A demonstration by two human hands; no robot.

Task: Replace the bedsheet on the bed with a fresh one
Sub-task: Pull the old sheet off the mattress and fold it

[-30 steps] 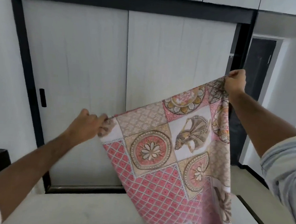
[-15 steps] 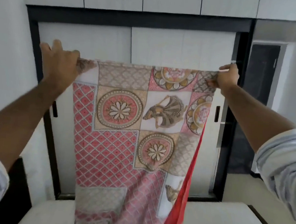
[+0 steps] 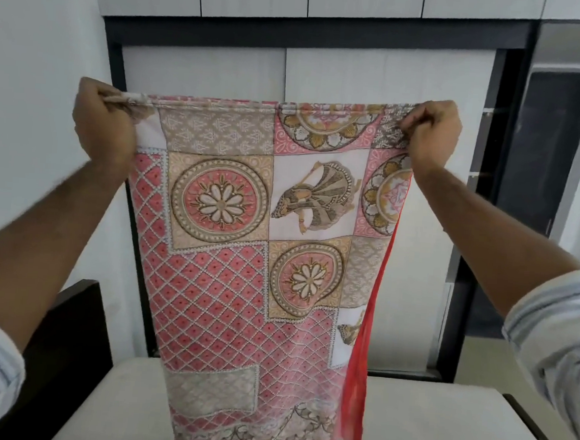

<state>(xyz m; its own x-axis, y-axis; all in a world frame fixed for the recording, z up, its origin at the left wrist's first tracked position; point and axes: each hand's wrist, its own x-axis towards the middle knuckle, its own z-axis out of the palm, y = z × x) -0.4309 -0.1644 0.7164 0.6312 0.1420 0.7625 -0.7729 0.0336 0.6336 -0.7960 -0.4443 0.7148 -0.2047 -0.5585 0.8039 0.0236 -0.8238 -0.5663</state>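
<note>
- Bed (image 3: 421,431): I judge the old sheet already off; the mattress lies bare.
- Fresh bedsheet (image 3: 245,251): hangs folded above the bed's middle, not spread.
- Left hand (image 3: 104,128), right hand (image 3: 432,133): each clenched on an upper corner.

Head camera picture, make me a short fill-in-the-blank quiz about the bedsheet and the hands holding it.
1. The left hand and right hand each grip a top ____ of the patterned bedsheet.
2. The sheet hangs down until its lower end reaches the bare ____.
3. Along the sheet's right edge, the plain underside showing is coloured ____.
4. Behind the sheet stands a wardrobe with ____ doors.

Missing words: corner; mattress; red; sliding
</note>
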